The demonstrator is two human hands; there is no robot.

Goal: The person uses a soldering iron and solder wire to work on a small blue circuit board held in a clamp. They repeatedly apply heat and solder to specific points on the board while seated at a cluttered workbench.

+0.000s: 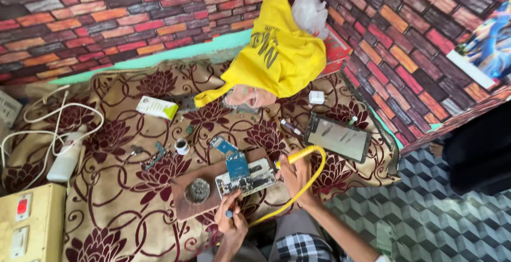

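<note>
My right hand (296, 179) grips a yellow soldering iron (298, 155), its yellow cable (314, 174) looping down past my wrist. The iron's tip points at an opened phone (250, 178) with a blue circuit board (237, 163) on it. The phone lies on a brown wooden board (183, 201). My left hand (232, 223) is just below the phone at the board's near edge, fingers closed on a thin dark-tipped tool (229, 213). A round tuft of metal wool (197, 190) sits on the board to the left.
The work surface is covered by a floral cloth (122, 209). On it lie a dark-screened device (338, 137), a small round pot (182, 146), a white carton (157, 107), a white bottle (66, 158) and white cables (53, 118). A yellow bag (279, 52) stands behind; a beige switch box (29, 225) is at left.
</note>
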